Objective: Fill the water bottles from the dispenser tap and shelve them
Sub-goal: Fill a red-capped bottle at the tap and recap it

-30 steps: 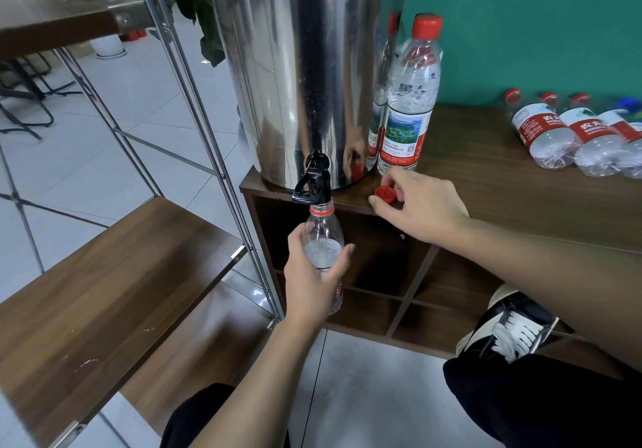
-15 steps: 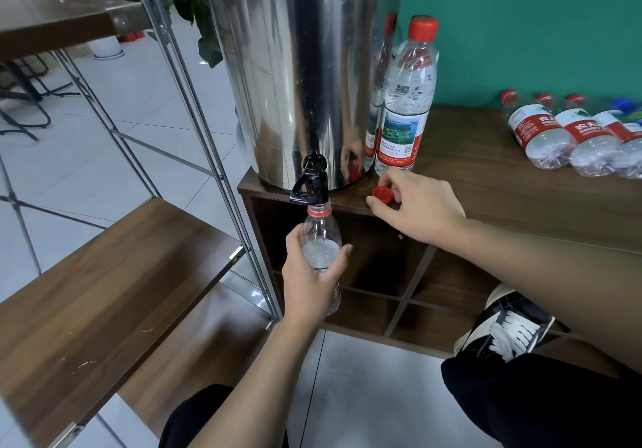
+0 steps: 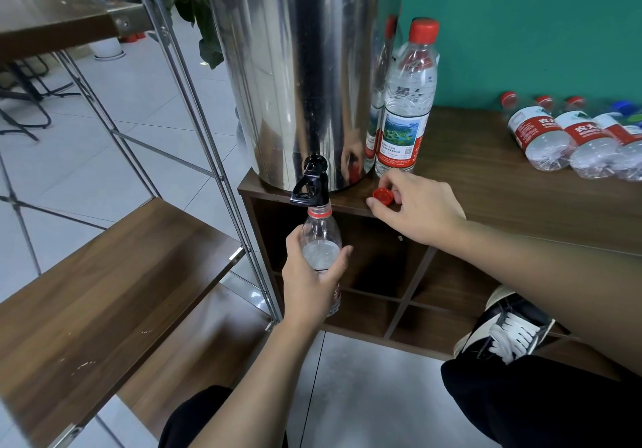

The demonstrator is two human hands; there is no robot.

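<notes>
A steel water dispenser [image 3: 298, 65] stands on a brown cabinet [image 3: 521, 204], its black tap [image 3: 311, 183] over the front edge. My left hand [image 3: 312, 281] grips an uncapped clear bottle [image 3: 319, 239] upright, its mouth right under the tap; water reaches the bottle's shoulder. My right hand [image 3: 417, 208] rests on the cabinet top and pinches the loose red cap [image 3: 383, 195]. A capped full bottle [image 3: 406, 100] stands beside the dispenser.
Several capped bottles [image 3: 569, 135] lie on their sides at the cabinet's right end. A metal-framed rack with wooden shelves [image 3: 104, 291] stands to the left. The cabinet has open cubbies below. My shoe [image 3: 507, 329] and dark trouser legs are at the lower right.
Both hands stay where they were. The water level in the held bottle looks about the same.
</notes>
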